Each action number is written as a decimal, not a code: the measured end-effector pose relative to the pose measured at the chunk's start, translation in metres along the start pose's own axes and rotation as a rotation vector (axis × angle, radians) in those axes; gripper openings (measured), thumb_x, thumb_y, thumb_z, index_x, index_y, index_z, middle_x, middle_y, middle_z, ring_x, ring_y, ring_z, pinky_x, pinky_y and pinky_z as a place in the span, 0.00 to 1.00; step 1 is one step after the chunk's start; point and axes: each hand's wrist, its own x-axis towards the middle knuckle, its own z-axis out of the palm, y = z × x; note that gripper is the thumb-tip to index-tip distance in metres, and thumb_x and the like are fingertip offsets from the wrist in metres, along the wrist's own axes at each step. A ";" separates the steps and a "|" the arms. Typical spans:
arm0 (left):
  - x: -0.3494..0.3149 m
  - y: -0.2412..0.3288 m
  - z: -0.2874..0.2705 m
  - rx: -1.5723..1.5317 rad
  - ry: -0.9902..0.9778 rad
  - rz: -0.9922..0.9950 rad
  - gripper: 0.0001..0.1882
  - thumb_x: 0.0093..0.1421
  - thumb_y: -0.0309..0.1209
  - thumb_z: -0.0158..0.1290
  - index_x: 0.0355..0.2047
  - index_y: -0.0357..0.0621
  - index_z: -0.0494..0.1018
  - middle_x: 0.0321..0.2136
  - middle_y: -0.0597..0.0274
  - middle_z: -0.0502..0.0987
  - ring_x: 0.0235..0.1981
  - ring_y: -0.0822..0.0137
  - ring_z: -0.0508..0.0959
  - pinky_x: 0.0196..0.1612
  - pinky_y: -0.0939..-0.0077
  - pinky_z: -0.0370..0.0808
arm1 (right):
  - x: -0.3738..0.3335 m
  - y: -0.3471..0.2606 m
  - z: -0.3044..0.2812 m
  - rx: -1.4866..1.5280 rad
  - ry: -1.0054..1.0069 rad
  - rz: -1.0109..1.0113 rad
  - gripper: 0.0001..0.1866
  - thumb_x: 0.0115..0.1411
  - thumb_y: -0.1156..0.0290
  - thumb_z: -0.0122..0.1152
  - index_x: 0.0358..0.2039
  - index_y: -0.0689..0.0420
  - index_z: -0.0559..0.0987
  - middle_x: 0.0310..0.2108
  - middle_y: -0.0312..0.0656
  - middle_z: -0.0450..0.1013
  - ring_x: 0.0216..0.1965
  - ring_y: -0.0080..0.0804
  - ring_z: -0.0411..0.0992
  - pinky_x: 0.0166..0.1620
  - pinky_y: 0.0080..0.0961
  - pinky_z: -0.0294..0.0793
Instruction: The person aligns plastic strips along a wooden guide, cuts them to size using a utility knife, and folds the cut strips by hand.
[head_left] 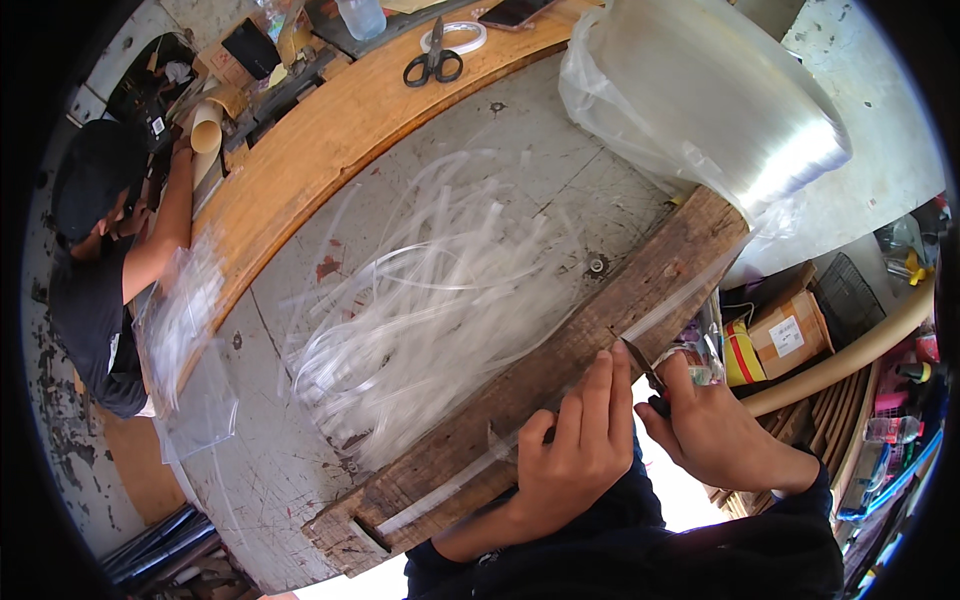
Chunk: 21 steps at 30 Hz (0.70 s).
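A clear plastic strip point(684, 304) runs from a big roll of clear film point(715, 90) along a worn wooden plank point(560, 362). My left hand point(578, 438) is closed, its fingers pressed together on the strip against the plank. The palm side is hidden. In my right hand point(710, 425) are scissors point(645, 366) with dark handles, gripped near the plank's close edge. Their blades meet the strip beside my left fingertips. More strip point(445, 490) lies along the plank's lower left part. Beyond the plank, a loose heap of cut clear strips point(430, 300) covers the grey tabletop point(545, 115).
Another person point(105, 260) works at the left beside a cardboard tube point(206, 135). Black-handled scissors point(434, 62) and a white tape roll point(462, 38) lie on the curved wooden board point(330, 125). Cardboard boxes point(790, 335) and a beige pipe point(850, 355) stand at right.
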 end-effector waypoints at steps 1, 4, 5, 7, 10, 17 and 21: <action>0.000 -0.001 0.001 0.007 -0.006 0.009 0.14 0.49 0.28 0.49 0.37 0.51 0.77 0.31 0.78 0.75 0.21 0.87 0.66 0.30 0.83 0.53 | 0.001 0.000 0.000 0.010 -0.009 -0.001 0.17 0.57 0.67 0.52 0.32 0.66 0.57 0.12 0.54 0.67 0.13 0.54 0.67 0.15 0.41 0.65; -0.001 0.000 0.002 -0.003 0.005 0.000 0.14 0.49 0.26 0.51 0.37 0.49 0.77 0.31 0.76 0.75 0.17 0.82 0.63 0.30 0.81 0.54 | 0.004 -0.001 -0.001 0.020 -0.027 0.013 0.17 0.57 0.67 0.52 0.32 0.66 0.58 0.12 0.53 0.66 0.12 0.53 0.67 0.14 0.40 0.65; -0.001 0.000 0.002 -0.004 0.004 -0.003 0.14 0.49 0.26 0.51 0.37 0.49 0.77 0.31 0.76 0.75 0.17 0.82 0.63 0.30 0.81 0.54 | 0.004 -0.001 -0.001 0.018 -0.031 0.012 0.17 0.57 0.67 0.52 0.32 0.66 0.58 0.12 0.53 0.66 0.12 0.53 0.67 0.14 0.40 0.65; 0.000 0.000 0.001 -0.009 0.009 0.013 0.14 0.49 0.27 0.51 0.37 0.50 0.77 0.30 0.77 0.75 0.17 0.82 0.62 0.30 0.82 0.54 | 0.004 -0.001 -0.003 -0.027 -0.033 -0.005 0.17 0.56 0.67 0.53 0.32 0.65 0.58 0.12 0.53 0.67 0.11 0.50 0.67 0.13 0.38 0.65; 0.000 0.000 0.002 0.000 0.023 0.010 0.12 0.50 0.28 0.51 0.36 0.52 0.78 0.30 0.78 0.75 0.16 0.83 0.62 0.29 0.82 0.54 | 0.007 -0.003 -0.008 -0.115 -0.067 -0.019 0.17 0.56 0.67 0.53 0.32 0.65 0.58 0.11 0.51 0.67 0.10 0.47 0.67 0.13 0.36 0.64; 0.000 0.001 0.004 0.018 0.017 0.021 0.10 0.52 0.31 0.51 0.35 0.55 0.78 0.31 0.81 0.76 0.17 0.86 0.65 0.28 0.84 0.52 | 0.012 -0.013 -0.014 -0.113 -0.157 0.099 0.16 0.54 0.68 0.54 0.32 0.65 0.59 0.10 0.49 0.67 0.11 0.47 0.68 0.14 0.37 0.65; 0.001 0.003 0.003 0.016 0.002 -0.002 0.09 0.53 0.33 0.52 0.35 0.57 0.78 0.32 0.82 0.76 0.19 0.89 0.68 0.27 0.84 0.52 | 0.013 -0.014 -0.017 -0.066 -0.183 0.156 0.16 0.54 0.68 0.53 0.32 0.64 0.59 0.12 0.51 0.68 0.12 0.49 0.69 0.15 0.37 0.67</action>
